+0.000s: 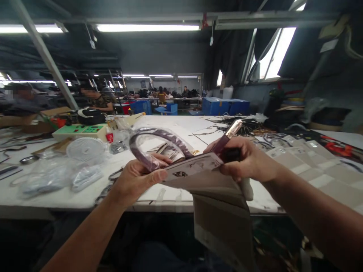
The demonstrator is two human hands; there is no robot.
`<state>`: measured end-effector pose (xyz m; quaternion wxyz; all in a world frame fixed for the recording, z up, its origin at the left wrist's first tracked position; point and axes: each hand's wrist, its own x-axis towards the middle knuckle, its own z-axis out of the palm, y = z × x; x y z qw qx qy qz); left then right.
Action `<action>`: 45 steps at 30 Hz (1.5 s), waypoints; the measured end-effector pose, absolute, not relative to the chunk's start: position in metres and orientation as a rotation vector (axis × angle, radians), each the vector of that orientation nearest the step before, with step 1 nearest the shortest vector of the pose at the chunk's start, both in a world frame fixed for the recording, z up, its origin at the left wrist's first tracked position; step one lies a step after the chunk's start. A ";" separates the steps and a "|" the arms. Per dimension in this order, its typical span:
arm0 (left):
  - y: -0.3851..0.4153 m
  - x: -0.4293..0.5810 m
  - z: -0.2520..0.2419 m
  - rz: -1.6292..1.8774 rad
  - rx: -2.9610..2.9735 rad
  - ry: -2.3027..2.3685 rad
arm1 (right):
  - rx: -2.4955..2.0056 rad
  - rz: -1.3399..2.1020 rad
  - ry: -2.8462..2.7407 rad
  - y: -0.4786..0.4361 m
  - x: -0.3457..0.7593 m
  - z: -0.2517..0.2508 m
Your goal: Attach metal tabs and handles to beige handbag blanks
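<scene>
Above the table's front edge I hold a grey-beige handbag panel (204,179), its longer part hanging down below the table top. My left hand (141,175) is closed on its left edge, thumb on the near face beside a small dark metal fitting (180,174). A dark purple handle (159,132) wrapped in clear plastic arches up behind that hand. My right hand (245,158) pinches the right end of the panel. From between its fingers a purple strap end with a shiny metal tip (233,129) points up. A small black thing is partly hidden in that hand.
Several flat beige panels (306,160) lie at the right. Dark thin strips (241,124) are heaped behind. At the left are plastic bags (45,177), a white fan (86,150) and a green-topped machine (81,130). People sit at work farther back.
</scene>
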<state>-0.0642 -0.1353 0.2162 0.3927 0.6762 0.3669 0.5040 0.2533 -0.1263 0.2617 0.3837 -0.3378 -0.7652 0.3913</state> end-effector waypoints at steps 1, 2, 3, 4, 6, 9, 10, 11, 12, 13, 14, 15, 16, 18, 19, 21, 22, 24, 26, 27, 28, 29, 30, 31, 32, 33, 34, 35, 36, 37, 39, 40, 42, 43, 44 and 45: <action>-0.137 -0.064 0.213 1.230 1.746 0.953 | -0.906 1.046 -1.962 -0.123 0.257 0.263; -0.140 -0.062 0.210 1.182 1.778 0.973 | -0.953 1.088 -1.971 -0.119 0.260 0.263; -0.143 -0.060 0.207 1.135 1.817 0.991 | -0.995 1.122 -1.981 -0.115 0.263 0.263; -0.146 -0.056 0.203 1.102 1.862 1.004 | -1.029 1.151 -1.988 -0.111 0.266 0.263; -0.153 -0.047 0.194 1.112 1.939 1.014 | -1.075 1.206 -1.984 -0.101 0.271 0.262; -0.164 -0.032 0.168 1.235 1.851 1.037 | -1.131 1.333 -1.954 -0.085 0.272 0.247; -0.168 -0.027 0.156 1.228 1.763 1.045 | -1.150 1.399 -1.957 -0.081 0.271 0.237; -0.172 -0.023 0.141 1.188 1.665 1.052 | -1.171 1.476 -1.971 -0.077 0.269 0.225; -0.177 -0.019 0.125 1.129 1.566 1.054 | -1.187 1.557 -1.993 -0.074 0.267 0.211; -0.181 -0.016 0.108 1.075 1.486 1.052 | -1.199 1.635 -2.016 -0.071 0.265 0.196; -0.186 -0.012 0.091 1.055 1.412 1.065 | -1.208 1.705 -2.037 -0.068 0.263 0.181; -0.189 -0.009 0.074 1.054 1.343 1.089 | -1.213 1.761 -2.058 -0.066 0.261 0.166; -0.192 -0.005 0.058 1.070 1.278 1.124 | -1.216 1.800 -2.082 -0.063 0.259 0.153; -0.193 0.003 0.029 1.084 1.153 1.173 | -1.222 1.812 -2.146 -0.057 0.255 0.131; -0.191 0.007 0.017 1.076 1.081 1.173 | -1.234 1.788 -2.188 -0.052 0.253 0.123; -0.184 0.015 -0.003 1.043 0.923 1.137 | -1.293 1.695 -2.266 -0.040 0.246 0.110; -0.179 0.018 -0.011 1.031 0.847 1.125 | -1.332 1.643 -2.292 -0.033 0.242 0.105; -0.169 0.025 -0.022 1.044 0.730 1.137 | -1.413 1.550 -2.309 -0.019 0.233 0.095; -0.160 0.030 -0.030 1.095 0.658 1.161 | -1.481 1.482 -2.310 -0.007 0.224 0.086; -0.156 0.032 -0.032 1.120 0.624 1.165 | -1.513 1.455 -2.311 -0.002 0.220 0.082; -0.152 0.033 -0.035 1.141 0.590 1.165 | -1.546 1.428 -2.315 0.002 0.216 0.077; -0.149 0.034 -0.036 1.154 0.557 1.162 | -1.572 1.406 -2.323 0.006 0.213 0.073; -0.147 0.034 -0.038 1.160 0.525 1.157 | -1.591 1.390 -2.330 0.009 0.211 0.069; -0.144 0.035 -0.039 1.161 0.494 1.150 | -1.606 1.382 -2.331 0.012 0.210 0.066; -0.142 0.035 -0.039 1.161 0.465 1.142 | -1.618 1.385 -2.324 0.014 0.210 0.062; -0.140 0.036 -0.040 1.161 0.437 1.133 | -1.621 1.405 -2.309 0.016 0.211 0.058; -0.138 0.037 -0.039 1.162 0.410 1.127 | -1.620 1.430 -2.282 0.018 0.212 0.054; -0.137 0.038 -0.039 1.166 0.385 1.125 | -1.623 1.446 -2.245 0.020 0.213 0.052; -0.136 0.038 -0.038 1.170 0.363 1.128 | -1.629 1.438 -2.202 0.021 0.214 0.050; -0.135 0.039 -0.038 1.172 0.345 1.134 | -1.631 1.399 -2.157 0.021 0.215 0.049; -0.134 0.039 -0.038 1.168 0.328 1.151 | -1.623 1.242 -2.042 0.016 0.216 0.051; -0.134 0.039 -0.038 1.157 0.326 1.162 | -1.606 1.154 -1.960 0.012 0.215 0.054; -0.136 0.039 -0.042 1.130 0.323 1.190 | -1.533 1.013 -1.755 -0.003 0.214 0.060; -0.138 0.039 -0.044 1.120 0.319 1.202 | -1.489 0.950 -1.651 -0.012 0.213 0.062; -0.139 0.039 -0.046 1.117 0.314 1.213 | -1.441 0.879 -1.568 -0.023 0.212 0.063; -0.140 0.040 -0.049 1.123 0.308 1.220 | -1.385 0.804 -1.524 -0.033 0.212 0.062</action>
